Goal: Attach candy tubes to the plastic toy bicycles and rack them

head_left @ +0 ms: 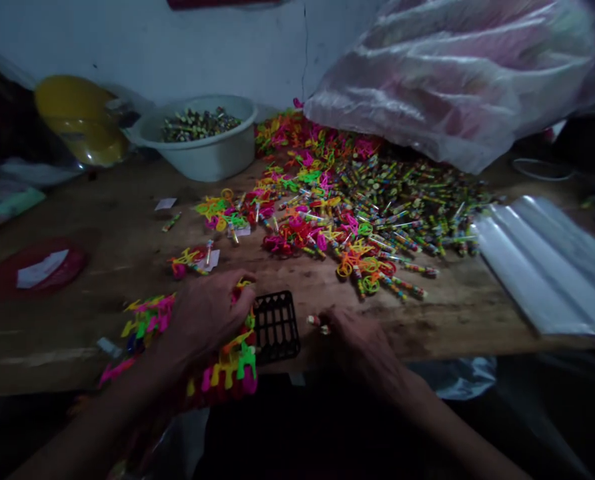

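My left hand (215,303) is curled at the left end of a small black plastic rack (277,327). Its fingers close on a yellow and red plastic piece (242,285), partly hidden by the fingertips. Bright plastic pieces (230,367) in yellow, green and pink stand in a row below that hand, and more pieces (150,317) lie left of the wrist. To the right of the rack, my right hand (360,340) is closed round small patterned tubes with pale ends (318,324). How many tubes it holds is hidden by the fingers. The rack's right slots show bare.
Patterned tubes (407,193) and coloured plastic pieces (297,220) are heaped across the wooden table (102,220). Behind stand a white basin (212,157) of tubes and a big plastic bag (452,87). Clear plastic sleeves (552,267) lie right, a red disc (2,273) left.
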{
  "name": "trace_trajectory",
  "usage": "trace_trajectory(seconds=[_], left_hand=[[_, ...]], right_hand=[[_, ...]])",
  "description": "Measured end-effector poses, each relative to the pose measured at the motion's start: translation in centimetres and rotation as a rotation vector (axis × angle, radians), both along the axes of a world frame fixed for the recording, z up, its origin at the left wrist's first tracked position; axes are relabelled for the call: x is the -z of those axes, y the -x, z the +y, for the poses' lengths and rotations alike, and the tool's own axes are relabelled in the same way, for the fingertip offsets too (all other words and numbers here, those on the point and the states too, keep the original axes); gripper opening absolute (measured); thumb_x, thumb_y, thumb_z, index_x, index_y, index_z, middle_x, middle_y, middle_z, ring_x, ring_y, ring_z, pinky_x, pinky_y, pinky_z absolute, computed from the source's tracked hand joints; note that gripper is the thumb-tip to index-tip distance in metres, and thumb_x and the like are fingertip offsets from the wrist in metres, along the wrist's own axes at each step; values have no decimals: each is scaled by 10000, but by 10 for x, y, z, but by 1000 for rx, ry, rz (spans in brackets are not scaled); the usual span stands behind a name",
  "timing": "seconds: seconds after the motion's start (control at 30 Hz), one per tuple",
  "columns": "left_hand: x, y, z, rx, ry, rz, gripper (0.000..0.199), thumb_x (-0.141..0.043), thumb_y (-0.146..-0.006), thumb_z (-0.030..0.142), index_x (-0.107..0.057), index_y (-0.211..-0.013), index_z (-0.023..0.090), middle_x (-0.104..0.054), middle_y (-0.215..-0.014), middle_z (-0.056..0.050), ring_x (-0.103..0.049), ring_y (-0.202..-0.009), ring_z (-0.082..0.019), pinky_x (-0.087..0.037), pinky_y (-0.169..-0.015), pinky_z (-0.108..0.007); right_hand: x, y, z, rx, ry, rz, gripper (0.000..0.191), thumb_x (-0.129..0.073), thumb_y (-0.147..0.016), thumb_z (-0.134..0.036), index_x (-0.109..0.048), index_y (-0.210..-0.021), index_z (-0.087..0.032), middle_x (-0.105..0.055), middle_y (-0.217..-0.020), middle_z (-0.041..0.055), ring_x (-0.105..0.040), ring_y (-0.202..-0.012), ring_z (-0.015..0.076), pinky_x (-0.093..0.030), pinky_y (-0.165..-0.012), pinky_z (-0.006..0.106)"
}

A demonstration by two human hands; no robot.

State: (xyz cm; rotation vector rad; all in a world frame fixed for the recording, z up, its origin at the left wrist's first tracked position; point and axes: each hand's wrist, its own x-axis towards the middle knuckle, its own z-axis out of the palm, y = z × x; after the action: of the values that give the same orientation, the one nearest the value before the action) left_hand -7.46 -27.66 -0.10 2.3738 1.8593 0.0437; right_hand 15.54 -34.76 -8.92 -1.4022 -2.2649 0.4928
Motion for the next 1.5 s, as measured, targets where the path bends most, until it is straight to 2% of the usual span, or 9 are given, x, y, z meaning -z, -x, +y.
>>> trace_trajectory(seconds=[0.23,0.37,0.47,0.8,0.9,1.03,1.2,1.37,1.5], left_hand=[[-1,-1,-1,-2,22,-44,355,-371,-876,402,-642,-1033,236,-696,-978,-62,-643,-859,-274,-442,-734,-374],[0,0,0,-11,25,-59,362,-372,-874,409,-639,-1039,230,-697,-954,-67,-640,-860,-278,-439,-756,-385],[0,1,0,-12,39,-60,369,-359,-878,414,-634,-1046,234,-692,-969,-67,-637,-875,-280,-442,-760,-396],[2,3,-3,12,-3,-66,379,-335,-884,413,-639,-1036,246,-696,-953,-49,-639,-861,-248,-444,-789,-366],[5,5,-2,36,-20,-103,383,-341,-888,416,-625,-1063,229,-682,-1013,-50,-625,-921,-247,-441,-818,-370],[7,8,-1,59,-105,-182,429,-392,-879,456,-580,-1149,179,-625,-1159,-73,-574,-1043,-252,-413,-909,-397],[-16,-5,-5,52,-231,-294,443,-501,-834,473,-599,-1122,152,-622,-1163,-98,-536,-1112,-263,-354,-1003,-434],[-31,-31,-1,23,227,-716,326,-510,-846,400,-628,-1051,175,-695,-955,-53,-653,-855,-187,-520,-744,-311],[-24,-29,17,-77,395,-1071,281,-559,-820,352,-607,-989,132,-695,-894,-68,-667,-756,-169,-538,-635,-275]], right_hand=[[-4,-31,4,253,-11,181,186,-433,-871,-230,-482,-1044,-181,-608,-738,6,-563,-592,121,-373,-541,222],[-17,-54,14,318,-109,-24,100,-437,-831,-196,-533,-803,-190,-594,-697,29,-543,-642,158,-361,-578,254],[-27,-55,24,352,-170,-183,182,-460,-773,-146,-574,-911,-179,-634,-864,70,-569,-789,201,-376,-638,276],[-22,-23,50,624,16,-519,162,-447,-858,-257,-599,-865,-202,-647,-757,62,-582,-571,169,-174,-458,282],[-20,-27,54,609,15,-443,211,-447,-869,-310,-626,-846,-201,-650,-729,65,-591,-592,181,-205,-466,270],[-25,-32,55,603,-56,-40,206,-516,-835,-365,-642,-906,-219,-676,-878,56,-615,-736,192,-382,-577,265],[-43,-8,53,369,60,424,192,-541,-837,-382,-626,-873,-213,-666,-861,27,-618,-766,167,-450,-665,267],[-49,15,51,74,78,454,145,-540,-855,-346,-626,-858,-229,-662,-828,3,-605,-747,148,-446,-669,257],[-24,4,63,205,-101,225,240,-501,-872,-389,-621,-929,-189,-648,-857,52,-586,-727,166,-431,-640,272]])
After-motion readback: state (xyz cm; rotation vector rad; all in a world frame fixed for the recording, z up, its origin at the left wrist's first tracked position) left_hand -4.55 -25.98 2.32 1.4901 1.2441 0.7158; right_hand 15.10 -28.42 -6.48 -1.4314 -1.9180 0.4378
